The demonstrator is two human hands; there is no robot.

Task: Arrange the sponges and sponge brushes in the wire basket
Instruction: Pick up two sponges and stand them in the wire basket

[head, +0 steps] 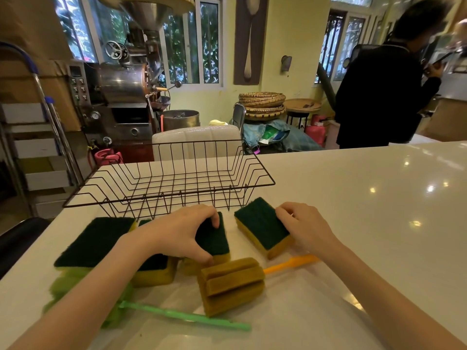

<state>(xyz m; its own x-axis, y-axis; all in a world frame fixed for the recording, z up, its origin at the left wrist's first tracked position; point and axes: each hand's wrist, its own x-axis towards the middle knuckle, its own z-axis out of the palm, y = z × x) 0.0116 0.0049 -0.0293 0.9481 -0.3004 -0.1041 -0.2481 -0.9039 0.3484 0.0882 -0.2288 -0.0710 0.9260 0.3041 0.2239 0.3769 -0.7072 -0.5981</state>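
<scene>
A black wire basket (166,183) stands empty on the white counter. In front of it lie several yellow sponges with dark green scrub tops. My left hand (182,231) grips the middle sponge (214,238) from above. My right hand (305,226) holds the right edge of the right sponge (260,223). A large sponge (96,241) lies at the far left, and another sponge (156,271) is partly hidden under my left forearm. A brown sponge brush (230,284) with an orange handle (290,263) lies near me. A green brush with a green handle (184,315) lies at the lower left.
The white counter (366,198) stretches to the right. A person in black (384,92) stands beyond its far edge. Behind the basket are a white chair back (197,137), a metal roasting machine (121,82) and stacked woven trays (262,102).
</scene>
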